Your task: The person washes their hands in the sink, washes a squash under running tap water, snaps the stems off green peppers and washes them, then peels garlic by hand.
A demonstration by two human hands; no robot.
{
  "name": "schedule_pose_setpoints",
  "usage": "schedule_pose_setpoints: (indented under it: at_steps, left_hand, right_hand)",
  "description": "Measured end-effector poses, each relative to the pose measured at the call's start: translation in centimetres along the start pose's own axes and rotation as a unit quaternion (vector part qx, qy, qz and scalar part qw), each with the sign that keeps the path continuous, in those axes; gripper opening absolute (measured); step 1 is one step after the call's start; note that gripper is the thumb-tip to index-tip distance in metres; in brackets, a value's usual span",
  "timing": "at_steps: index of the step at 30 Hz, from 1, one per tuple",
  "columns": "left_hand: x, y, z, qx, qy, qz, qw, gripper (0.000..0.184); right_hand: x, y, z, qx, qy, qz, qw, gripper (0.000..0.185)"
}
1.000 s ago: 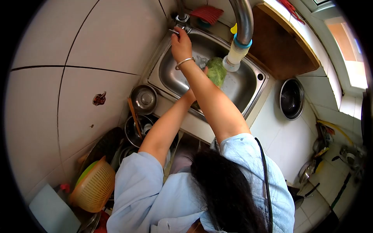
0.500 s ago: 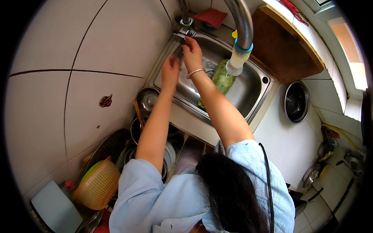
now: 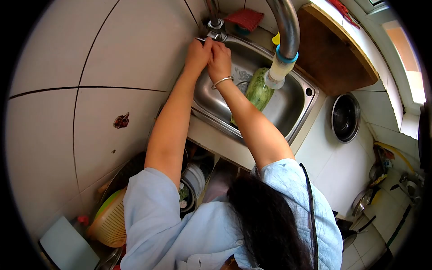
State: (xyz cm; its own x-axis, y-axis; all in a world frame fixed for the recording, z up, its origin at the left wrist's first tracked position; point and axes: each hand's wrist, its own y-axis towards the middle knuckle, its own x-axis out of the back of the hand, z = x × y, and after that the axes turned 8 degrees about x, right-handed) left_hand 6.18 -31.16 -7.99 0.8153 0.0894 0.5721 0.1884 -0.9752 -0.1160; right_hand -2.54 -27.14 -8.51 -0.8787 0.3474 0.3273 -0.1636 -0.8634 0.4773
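Note:
Both hands meet at the back left corner of the sink (image 3: 294, 123), beside the faucet base (image 3: 217, 28). My left hand (image 3: 198, 56) is closed at the faucet lever (image 3: 200, 40), whose metal end shows past the fingers. Right against it, my right hand (image 3: 219, 58) has its fingers curled at the same spot, with a bracelet on the wrist. Most fingertips are hidden. A large green melon-like vegetable (image 3: 260, 87) lies in the sink, partly behind my right forearm. The spout's clear filter nozzle (image 3: 278, 74) hangs above it.
A wooden board (image 3: 330, 49) leans at the back right. A dark metal bowl (image 3: 345, 118) sits on the white counter (image 3: 315, 148). A red cloth (image 3: 245, 18) lies behind the sink. Lower left are an orange colander (image 3: 110, 220) and several stacked pots; the tiled wall (image 3: 130, 49) borders the left.
My left hand has moved up and right, from blurred motion beside the sink to the faucet lever. My right hand has shifted slightly down. The vegetable stays in place.

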Motion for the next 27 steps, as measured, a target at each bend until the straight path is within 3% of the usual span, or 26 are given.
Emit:
schedule_pose_setpoints:
  at_steps: [11,17,20,27]
  left_hand:
    - [1.4,-0.7,0.0,0.139,-0.24,0.042,0.96,0.044]
    - [1.5,-0.6,0.3,0.085,-0.228,0.013,0.97,0.041]
    - [1.0,-0.1,1.2,0.144,-0.337,0.028,0.93,0.038]
    - [1.4,-1.5,0.4,0.14,-0.353,0.017,0.925,0.035]
  right_hand:
    - [-2.8,0.8,0.1,0.05,-0.014,-0.025,0.998,0.017]
    - [-3.4,0.9,0.1,0.056,-0.038,-0.012,0.998,0.014]
    - [-3.3,0.9,0.7,0.052,-0.058,-0.004,0.997,0.015]
    - [-3.3,0.4,0.6,0.068,-0.079,0.001,0.995,0.016]
